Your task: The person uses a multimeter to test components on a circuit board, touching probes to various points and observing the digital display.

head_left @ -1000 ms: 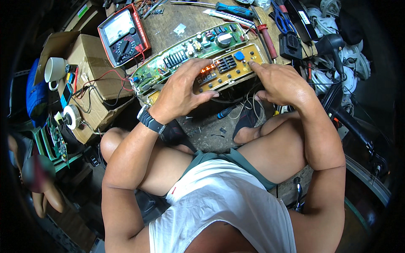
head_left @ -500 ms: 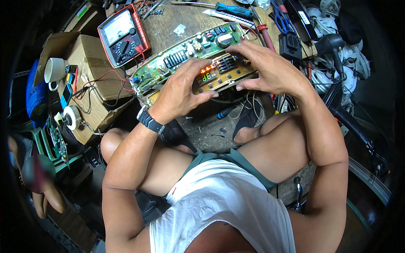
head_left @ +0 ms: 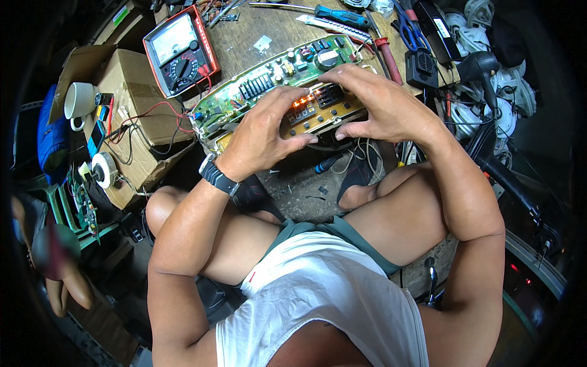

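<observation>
Between my hands is a brown display circuit board (head_left: pixel 335 120) with small push buttons along its near side and several orange lights glowing. My left hand (head_left: pixel 262 125) grips its left part, thumb along the near edge and fingers over the top. My right hand (head_left: pixel 391 105) holds the right end the same way, fingers over the far side and thumb at the near edge. Right behind it lies a longer green circuit board (head_left: pixel 285 72) in a pale tray, crowded with components. My hands hide both ends of the brown board.
An analog multimeter (head_left: pixel 182 54) in a red case lies on the wooden bench (head_left: pixel 244 40). At the back are a blue screwdriver (head_left: pixel 340 14), a utility knife (head_left: pixel 327 24) and blue-handled pliers (head_left: pixel 413 32). A cardboard box (head_left: pixel 137 116) with a white mug (head_left: pixel 79 101) stands left.
The green digits on the brown board have gone dark, while the orange lights stay lit. My right hand has shifted slightly left along the board. My left hand has hardly moved.
</observation>
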`<state>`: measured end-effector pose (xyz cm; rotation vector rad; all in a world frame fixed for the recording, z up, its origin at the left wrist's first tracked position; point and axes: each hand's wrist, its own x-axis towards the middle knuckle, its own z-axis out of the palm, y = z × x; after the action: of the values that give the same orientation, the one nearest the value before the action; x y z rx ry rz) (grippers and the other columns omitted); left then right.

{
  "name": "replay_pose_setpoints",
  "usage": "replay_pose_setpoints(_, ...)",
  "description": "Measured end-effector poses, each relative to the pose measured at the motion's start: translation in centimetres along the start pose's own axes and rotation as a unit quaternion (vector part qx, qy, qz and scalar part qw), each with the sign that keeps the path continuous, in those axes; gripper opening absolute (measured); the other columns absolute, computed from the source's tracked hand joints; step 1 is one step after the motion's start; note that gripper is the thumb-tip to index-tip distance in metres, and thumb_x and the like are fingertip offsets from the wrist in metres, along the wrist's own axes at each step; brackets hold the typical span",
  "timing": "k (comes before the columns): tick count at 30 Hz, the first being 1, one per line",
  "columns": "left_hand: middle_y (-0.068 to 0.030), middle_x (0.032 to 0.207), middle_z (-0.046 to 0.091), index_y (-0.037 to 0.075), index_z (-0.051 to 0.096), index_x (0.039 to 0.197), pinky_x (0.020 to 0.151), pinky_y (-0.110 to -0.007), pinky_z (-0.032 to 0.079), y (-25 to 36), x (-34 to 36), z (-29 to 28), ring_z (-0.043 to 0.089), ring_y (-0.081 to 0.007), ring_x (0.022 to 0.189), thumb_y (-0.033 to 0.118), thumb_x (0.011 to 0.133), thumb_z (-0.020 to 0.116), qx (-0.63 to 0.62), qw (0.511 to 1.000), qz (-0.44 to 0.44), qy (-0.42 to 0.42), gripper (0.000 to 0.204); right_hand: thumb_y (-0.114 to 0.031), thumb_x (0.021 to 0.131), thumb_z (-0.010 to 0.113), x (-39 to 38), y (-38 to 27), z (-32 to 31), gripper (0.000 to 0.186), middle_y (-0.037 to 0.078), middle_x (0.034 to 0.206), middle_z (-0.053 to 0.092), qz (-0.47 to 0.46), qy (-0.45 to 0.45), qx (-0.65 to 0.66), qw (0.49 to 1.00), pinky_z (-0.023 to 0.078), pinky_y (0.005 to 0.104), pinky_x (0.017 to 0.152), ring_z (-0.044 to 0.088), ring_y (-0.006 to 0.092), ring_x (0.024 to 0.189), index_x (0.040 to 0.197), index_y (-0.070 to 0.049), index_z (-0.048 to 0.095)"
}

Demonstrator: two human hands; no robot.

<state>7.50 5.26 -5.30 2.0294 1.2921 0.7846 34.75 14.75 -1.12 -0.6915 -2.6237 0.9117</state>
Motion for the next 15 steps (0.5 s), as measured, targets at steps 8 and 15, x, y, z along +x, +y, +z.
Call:
replay_pose_setpoints(8,-0.0204,0.144,0.066,0.003,0.061,0.15,0.112,-0.046,0.055,-0.12,-0.01,0.07,0.068,-0.0396,0.131,0.027,0.079,0.098,0.008,1.0,0.003,-0.003,0.083,-0.024,0.076,0.098,0.08,-0.04,-0.03,0.095,0.019,0.143,0.063,0.024,-0.03,-0.004,0.999,0.054,0.0495,0.112,0.063,0.042,0.134,0.156,-0.003,0.052)
replay_pose_setpoints(15,-0.02,0.142,0.066,0.002,0.061,0.15,0.111,-0.046,0.056,-0.16,0.06,0.19,0.068,-0.0391,0.129,0.027,0.08,0.098,0.008,1.0,0.01,0.001,0.083,-0.024,0.075,0.098,0.09,-0.18,-0.19,0.099,0.019,0.146,0.062,0.042,-0.045,-0.001,0.998,0.053,0.049,0.115,0.062,0.0414,0.137,0.159,-0.005,0.051)
